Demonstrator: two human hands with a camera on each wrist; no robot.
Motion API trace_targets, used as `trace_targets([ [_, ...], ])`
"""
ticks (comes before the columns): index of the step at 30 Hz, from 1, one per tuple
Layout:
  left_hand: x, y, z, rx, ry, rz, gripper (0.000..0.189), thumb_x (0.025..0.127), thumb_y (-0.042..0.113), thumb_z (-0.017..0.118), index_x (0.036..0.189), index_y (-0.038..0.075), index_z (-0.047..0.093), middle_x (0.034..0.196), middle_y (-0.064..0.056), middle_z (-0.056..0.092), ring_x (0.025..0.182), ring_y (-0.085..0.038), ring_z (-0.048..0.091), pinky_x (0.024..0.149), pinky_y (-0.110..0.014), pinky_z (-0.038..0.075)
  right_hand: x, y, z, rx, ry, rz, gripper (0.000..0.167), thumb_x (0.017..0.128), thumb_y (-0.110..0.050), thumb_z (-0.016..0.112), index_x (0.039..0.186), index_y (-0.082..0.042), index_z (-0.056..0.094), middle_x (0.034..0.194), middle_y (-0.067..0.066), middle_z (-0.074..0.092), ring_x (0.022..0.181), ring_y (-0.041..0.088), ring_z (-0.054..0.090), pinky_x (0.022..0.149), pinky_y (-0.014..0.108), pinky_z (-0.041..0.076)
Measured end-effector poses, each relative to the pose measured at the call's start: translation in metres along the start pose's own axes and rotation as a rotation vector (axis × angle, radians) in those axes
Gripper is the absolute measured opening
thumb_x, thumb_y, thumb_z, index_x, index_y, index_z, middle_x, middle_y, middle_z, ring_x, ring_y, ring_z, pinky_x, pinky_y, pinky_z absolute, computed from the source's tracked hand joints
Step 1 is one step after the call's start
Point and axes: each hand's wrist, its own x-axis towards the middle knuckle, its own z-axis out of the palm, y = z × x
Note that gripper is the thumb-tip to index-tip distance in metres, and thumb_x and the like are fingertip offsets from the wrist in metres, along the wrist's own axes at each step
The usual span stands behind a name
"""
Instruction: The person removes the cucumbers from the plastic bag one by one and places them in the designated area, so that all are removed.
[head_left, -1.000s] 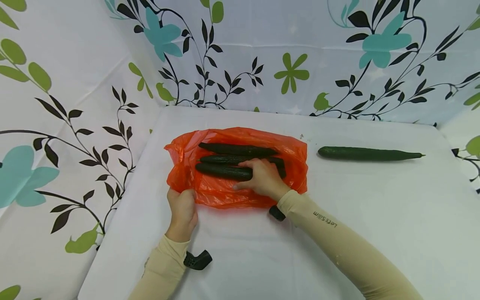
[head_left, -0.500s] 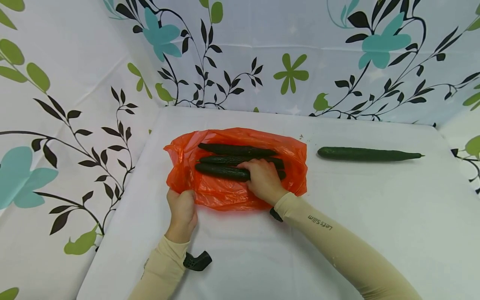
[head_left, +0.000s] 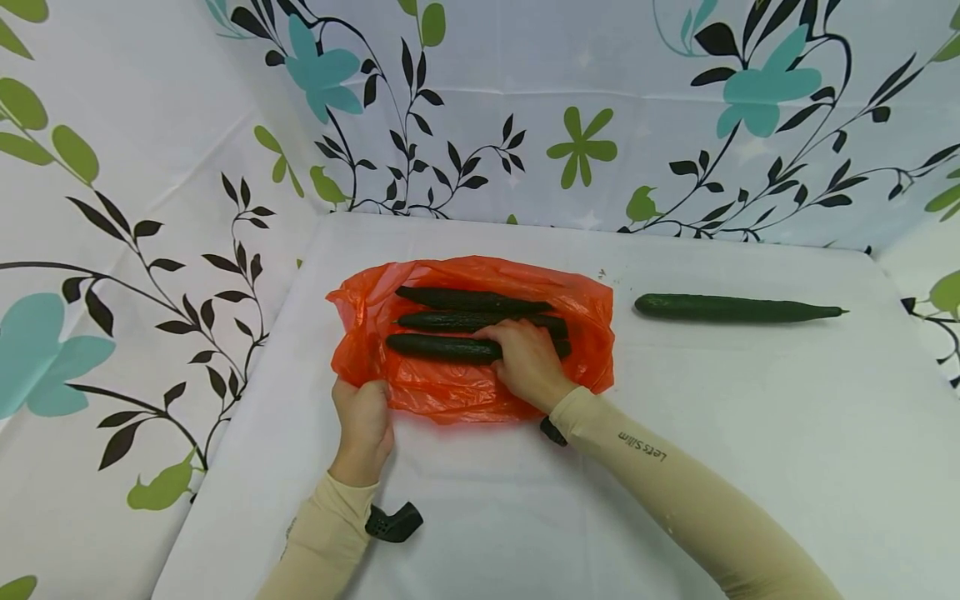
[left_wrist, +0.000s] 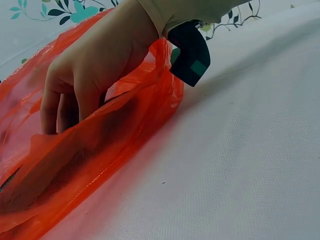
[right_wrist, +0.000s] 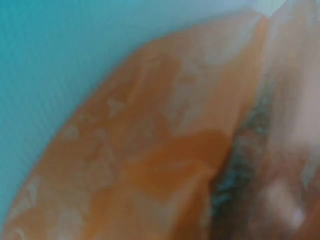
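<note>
An orange-red plastic bag (head_left: pixel 442 398) lies on the table with three dark green cucumbers on its film, side by side. My right hand (head_left: pixel 528 360) grips the nearest cucumber (head_left: pixel 435 347) around its right half, hiding part of it. Behind it lie the middle cucumber (head_left: pixel 442 321) and the far cucumber (head_left: pixel 472 300). At the bag's front left corner, my left hand (head_left: pixel 363 429) holds the film between thumb and fingers. The left wrist view shows the right hand's fingers (left_wrist: pixel 50 107) reaching down inside the bag. In the blurred right wrist view, film and a dark green strip of cucumber (right_wrist: pixel 235 185) show.
Another long cucumber (head_left: pixel 738 308) lies on the white table (head_left: pixel 712 433), right of the bag. A patterned cloth (head_left: pixel 510 92) rises behind the table and along its left side. Small black devices sit at both wrists, such as the left wrist device (head_left: pixel 395 522).
My right hand's fingers have closed around the nearest cucumber, and its left end has shifted slightly left. The left hand keeps its hold on the bag.
</note>
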Motion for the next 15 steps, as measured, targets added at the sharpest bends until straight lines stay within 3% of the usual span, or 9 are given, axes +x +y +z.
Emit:
trace_targets([
  [5,0.001,-0.001,0.000,-0.002,0.011,0.021,0.077,0.072,-0.021,0.034,0.147,-0.003,0.033,0.142,-0.012,0.044,0.124,-0.029,0.042,0.109,-0.037,0.040,-0.003,-0.002,-0.004,0.047,0.006,-0.023,0.047,0.084,0.000,0.070,0.126,-0.020,0.072,0.123,0.003,0.068,0.112,0.029,0.060,0.096,0.050,0.047],
  [10,0.003,-0.002,0.000,-0.016,0.028,0.066,0.078,0.068,-0.022,0.032,0.144,-0.006,0.038,0.138,-0.013,0.048,0.119,-0.030,0.044,0.097,-0.036,0.042,-0.007,-0.006,-0.011,0.086,0.023,-0.045,0.047,0.085,0.000,0.071,0.127,-0.019,0.071,0.126,0.003,0.067,0.114,0.029,0.060,0.096,0.049,0.047],
  [15,0.003,-0.001,-0.004,-0.007,0.012,0.067,0.074,0.073,-0.021,0.035,0.145,-0.002,0.039,0.138,-0.010,0.048,0.118,-0.029,0.045,0.101,-0.038,0.044,-0.013,-0.010,-0.018,0.158,0.026,-0.039,0.045,0.087,-0.002,0.072,0.129,-0.018,0.070,0.129,0.002,0.065,0.118,0.028,0.057,0.102,0.051,0.042],
])
